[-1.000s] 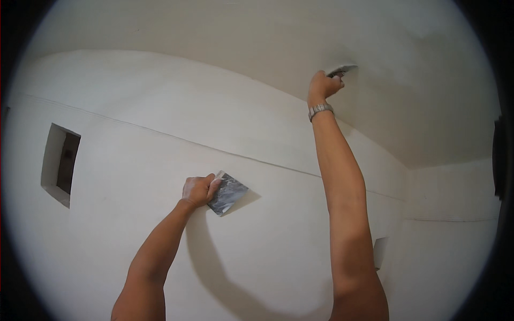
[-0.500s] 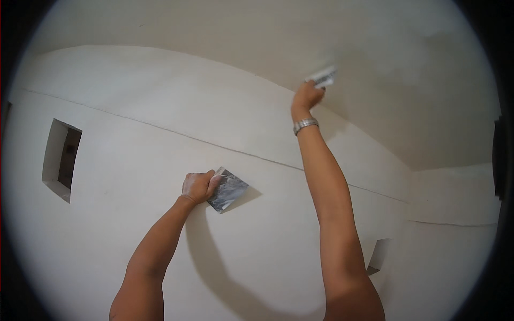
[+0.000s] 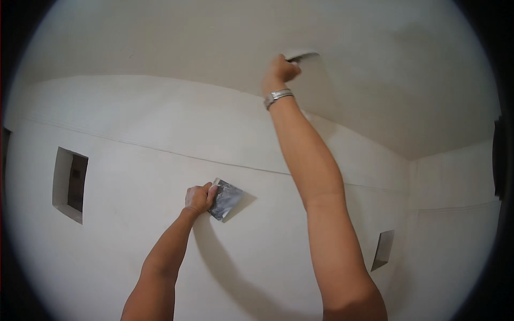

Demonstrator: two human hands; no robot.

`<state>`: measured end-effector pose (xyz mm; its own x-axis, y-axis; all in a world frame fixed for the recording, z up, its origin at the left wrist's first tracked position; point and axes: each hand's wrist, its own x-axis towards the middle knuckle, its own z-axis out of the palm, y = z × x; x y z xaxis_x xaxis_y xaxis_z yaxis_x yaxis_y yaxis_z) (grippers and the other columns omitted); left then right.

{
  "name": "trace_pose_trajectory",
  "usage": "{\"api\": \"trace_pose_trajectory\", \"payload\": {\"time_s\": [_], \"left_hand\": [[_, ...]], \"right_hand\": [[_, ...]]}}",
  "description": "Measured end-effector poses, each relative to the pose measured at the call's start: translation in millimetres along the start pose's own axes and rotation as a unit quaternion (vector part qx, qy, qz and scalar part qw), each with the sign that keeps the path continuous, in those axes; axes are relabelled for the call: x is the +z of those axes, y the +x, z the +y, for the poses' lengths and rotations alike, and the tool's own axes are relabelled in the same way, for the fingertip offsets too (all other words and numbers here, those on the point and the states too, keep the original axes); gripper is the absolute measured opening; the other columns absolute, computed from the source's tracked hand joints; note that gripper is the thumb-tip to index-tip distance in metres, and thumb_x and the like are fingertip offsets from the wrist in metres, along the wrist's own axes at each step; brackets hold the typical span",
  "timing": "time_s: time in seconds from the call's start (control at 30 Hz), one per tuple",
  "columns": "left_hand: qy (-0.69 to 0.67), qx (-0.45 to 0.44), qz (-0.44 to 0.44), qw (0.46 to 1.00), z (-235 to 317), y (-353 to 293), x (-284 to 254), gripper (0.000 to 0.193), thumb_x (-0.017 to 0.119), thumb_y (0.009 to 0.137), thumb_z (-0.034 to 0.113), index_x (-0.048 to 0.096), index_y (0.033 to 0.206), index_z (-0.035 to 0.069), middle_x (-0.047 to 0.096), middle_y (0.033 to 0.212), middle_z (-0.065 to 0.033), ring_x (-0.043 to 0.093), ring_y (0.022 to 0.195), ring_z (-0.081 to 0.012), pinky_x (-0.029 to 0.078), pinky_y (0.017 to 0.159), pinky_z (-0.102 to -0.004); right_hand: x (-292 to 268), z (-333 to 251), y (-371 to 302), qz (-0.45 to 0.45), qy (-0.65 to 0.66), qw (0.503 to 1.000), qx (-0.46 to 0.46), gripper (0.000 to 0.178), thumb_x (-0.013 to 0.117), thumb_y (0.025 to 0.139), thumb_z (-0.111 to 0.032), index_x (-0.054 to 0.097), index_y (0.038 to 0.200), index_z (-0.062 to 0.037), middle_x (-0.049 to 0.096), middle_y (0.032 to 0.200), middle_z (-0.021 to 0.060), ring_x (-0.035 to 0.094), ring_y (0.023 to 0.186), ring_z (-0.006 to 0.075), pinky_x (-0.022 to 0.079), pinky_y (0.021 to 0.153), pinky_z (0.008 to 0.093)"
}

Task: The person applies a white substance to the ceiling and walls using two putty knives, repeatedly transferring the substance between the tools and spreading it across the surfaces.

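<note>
My left hand (image 3: 199,198) is closed round the edge of a wide putty knife (image 3: 227,200), a flat metal blade smeared with white filler. It is held up in front of the white wall, and its shadow falls to the right. My right arm reaches higher, a metal watch at the wrist. Up there my right hand (image 3: 284,70) grips a second putty knife (image 3: 306,55), seen nearly edge-on against the ceiling (image 3: 375,69). Its handle is mostly covered by the fingers. White residue coats the fingers of my left hand.
The white wall (image 3: 128,187) meets the ceiling along a curved-looking edge, with a thin groove line running across below it. A recessed opening (image 3: 69,184) sits in the wall at left, a smaller one (image 3: 383,250) at lower right. A dark object (image 3: 499,158) borders the right rim.
My right hand has swept up and left along the ceiling with its putty knife, which has turned nearly edge-on. The view has tilted upward slightly; my left hand keeps its hold.
</note>
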<state>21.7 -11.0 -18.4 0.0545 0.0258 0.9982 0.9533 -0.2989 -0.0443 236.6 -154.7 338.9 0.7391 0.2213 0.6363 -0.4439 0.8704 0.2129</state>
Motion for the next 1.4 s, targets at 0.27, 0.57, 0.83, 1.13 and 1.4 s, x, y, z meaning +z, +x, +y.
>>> {"api": "trace_pose_trajectory", "payload": {"time_s": [0.27,0.57,0.83,1.13,1.4], "left_hand": [[-0.129,-0.14,0.067,0.979,-32,-80,-3,0.051,0.041,0.101,0.039,0.055,0.073,-0.001,0.054,0.06,-0.0192,0.051,0.056,-0.0316,0.041,0.058,-0.0453],[-0.348,-0.592,0.012,0.727,109,-441,-167,0.063,0.037,0.099,0.058,0.038,0.151,0.022,0.051,0.141,-0.0076,0.048,0.071,-0.0089,0.043,0.058,-0.0241],[-0.417,-0.713,0.048,0.561,201,-478,-194,0.057,0.038,0.103,0.048,0.037,0.151,0.016,0.04,0.152,0.0,0.052,0.077,-0.0068,0.044,0.063,-0.0219],[-0.462,-0.771,0.167,0.406,254,-486,-189,0.043,0.05,0.1,0.037,0.052,0.132,0.01,0.064,0.122,-0.0039,0.063,0.106,-0.0191,0.051,0.091,-0.0333],[-0.429,-0.828,0.144,0.331,263,-464,-209,0.024,0.05,0.1,0.025,0.053,0.118,0.011,0.064,0.091,0.0032,0.063,0.068,-0.0063,0.045,0.045,-0.0195]], "right_hand": [[-90,86,6,-0.009,-0.013,0.996,0.087,0.031,0.046,0.083,0.001,0.053,0.111,0.012,0.063,0.094,0.0166,0.065,0.073,0.0252,0.053,0.063,0.0354],[-82,29,75,0.043,0.034,0.997,0.051,0.032,0.049,0.081,0.004,0.053,0.111,0.0117,0.064,0.105,0.0216,0.067,0.089,0.0299,0.054,0.077,0.034],[-13,-2,-60,-0.02,-0.063,0.987,-0.144,0.024,0.05,0.081,0.006,0.053,0.105,0.0079,0.061,0.102,0.0167,0.062,0.094,0.0266,0.05,0.083,0.0363],[-416,-88,-312,-0.256,0.082,0.729,0.629,0.046,0.057,0.081,0.01,0.052,0.125,-0.0026,0.059,0.113,0.0049,0.058,0.101,0.0161,0.047,0.082,0.0302],[-600,-201,-434,-0.315,-0.079,0.589,0.74,0.044,0.05,0.081,0.012,0.054,0.125,0.0042,0.061,0.121,0.0093,0.06,0.105,0.022,0.047,0.09,0.0315]]}}
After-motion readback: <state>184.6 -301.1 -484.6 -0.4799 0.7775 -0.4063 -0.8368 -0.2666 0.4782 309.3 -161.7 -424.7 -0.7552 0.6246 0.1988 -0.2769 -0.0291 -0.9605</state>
